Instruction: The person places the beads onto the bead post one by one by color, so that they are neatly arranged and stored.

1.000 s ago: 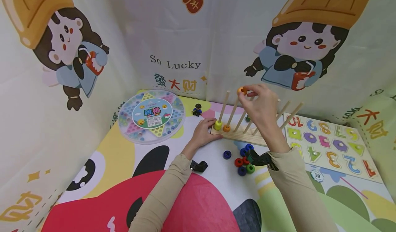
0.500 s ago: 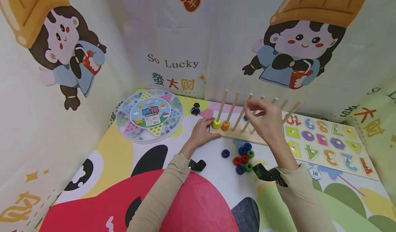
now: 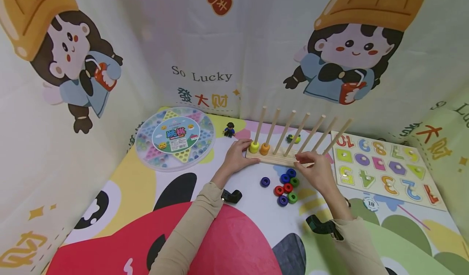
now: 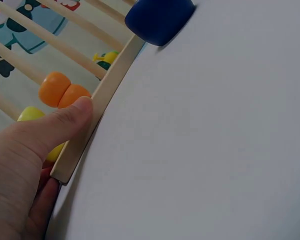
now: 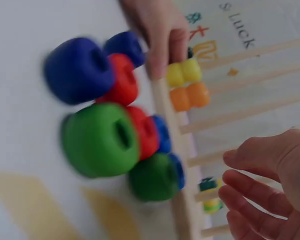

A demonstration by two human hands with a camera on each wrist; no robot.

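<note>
Gripping the left end of a pale wooden seven-peg rack (image 3: 282, 159) with the left hand (image 3: 235, 158), on the white, colourfully printed worktop (image 3: 249, 185). Holding nothing in the right hand (image 3: 318, 172), with fingers loosely bent near the pegs farther right. Showing two round yellow beads (image 3: 254, 148) on the leftmost peg, two round orange beads (image 3: 264, 149) on the next. Lying loose just in front: round blue beads (image 5: 70, 72), round red beads (image 5: 125, 87) and round green beads (image 5: 92, 140).

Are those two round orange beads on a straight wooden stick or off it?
On. The round orange beads sit stacked low on a straight wooden stick, which pokes out above the upper one.
</note>
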